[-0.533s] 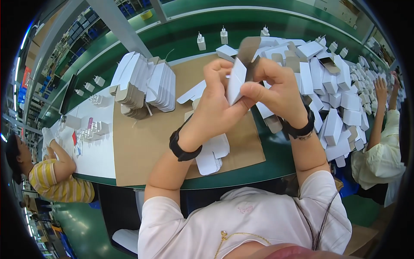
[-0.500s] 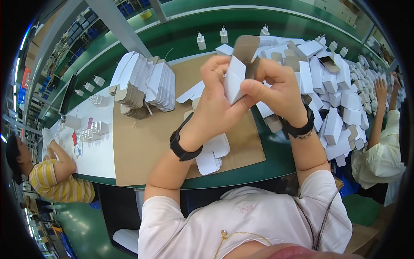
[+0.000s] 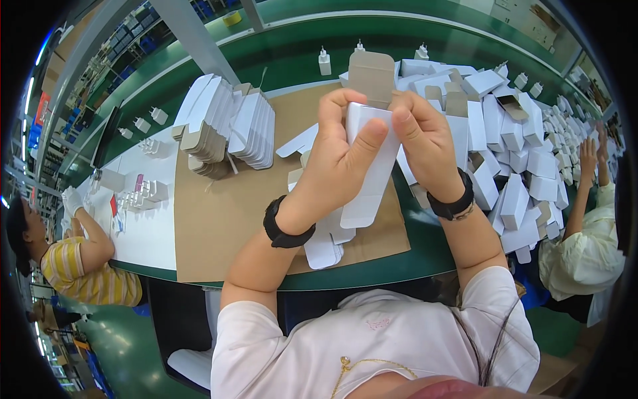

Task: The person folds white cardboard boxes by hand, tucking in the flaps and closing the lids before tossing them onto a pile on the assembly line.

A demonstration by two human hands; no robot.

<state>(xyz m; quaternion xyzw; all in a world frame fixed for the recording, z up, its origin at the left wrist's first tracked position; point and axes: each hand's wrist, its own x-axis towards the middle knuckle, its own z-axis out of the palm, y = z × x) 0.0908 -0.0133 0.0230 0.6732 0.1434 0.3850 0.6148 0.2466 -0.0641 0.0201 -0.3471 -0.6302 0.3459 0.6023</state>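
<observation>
**Clearly, we have one white carton point(image 3: 372, 189) in our grip**

Our left hand point(image 3: 339, 156) is partly closed around the carton's left side, with its thumb laid across the front face. Our right hand point(image 3: 428, 139) is bent in at the upper right side, its thumb against the edge; the fingers behind the carton are hidden, so we cannot tell exactly how they sit. A black band point(image 3: 290, 224) circles each wrist.

We hold the carton tilted above a brown sheet point(image 3: 232, 239), its grey-brown upper flap point(image 3: 371, 74) raised beyond our fingertips and its lower end toward us. Just below that end, flat white blanks point(image 3: 322, 254) lie on the sheet.

To our left, stacks of folded white cartons point(image 3: 254, 130) lean together near the sheet's far corner. To our right, a heap of white boxes point(image 3: 515, 139) covers part of the green table point(image 3: 425, 259), and white plug adapters point(image 3: 324, 63) stand at the far side. We also see a person in a yellow-striped top point(image 3: 90, 276) at the left and a person in pale sleeves point(image 3: 575, 263) at the right.
</observation>
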